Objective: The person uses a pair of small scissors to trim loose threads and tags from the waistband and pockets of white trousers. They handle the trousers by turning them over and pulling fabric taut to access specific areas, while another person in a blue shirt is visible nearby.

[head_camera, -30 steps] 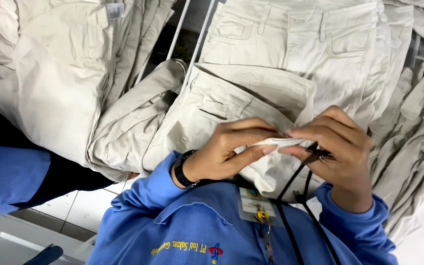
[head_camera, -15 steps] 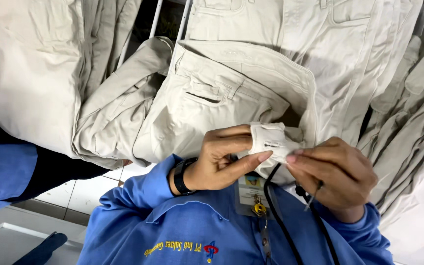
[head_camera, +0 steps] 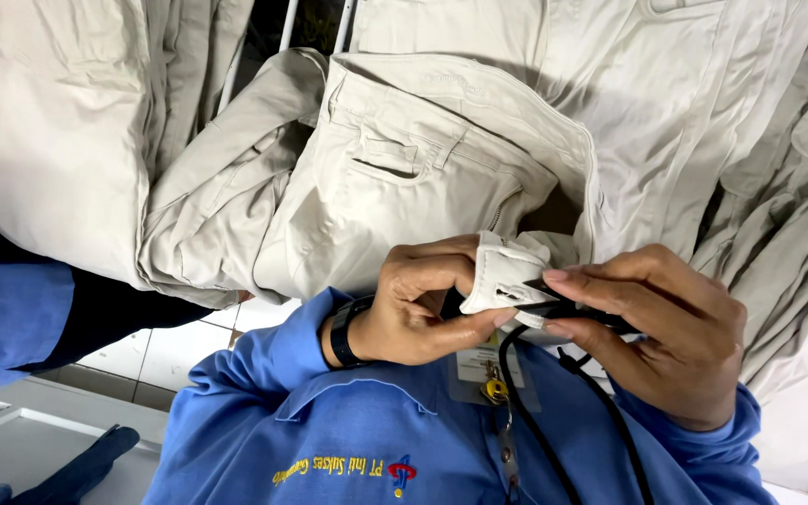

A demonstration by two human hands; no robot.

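Note:
A pair of beige trousers [head_camera: 404, 178] hangs in front of me with its waistband open. My left hand [head_camera: 413, 304], a black band on its wrist, pinches the waistband's end tab [head_camera: 502, 276], which has a buttonhole. My right hand [head_camera: 656, 337] holds a small black tool [head_camera: 572, 309] against the edge of that tab. A black cord [head_camera: 535, 421] runs down from the tool over my blue shirt. Both hands touch the tab, close together.
More beige garments hang all around, packed close at the left [head_camera: 49, 131] and right [head_camera: 797, 187]. White rails [head_camera: 284, 23] show at the top. Another person's blue sleeve [head_camera: 2, 318] is at the left. A badge [head_camera: 479, 365] hangs on my chest, with white floor tiles [head_camera: 170, 351] below.
The waistband tab has been turned up and spread between my fingers. My right hand has brought the black tool onto its edge. The trousers sit closer in view.

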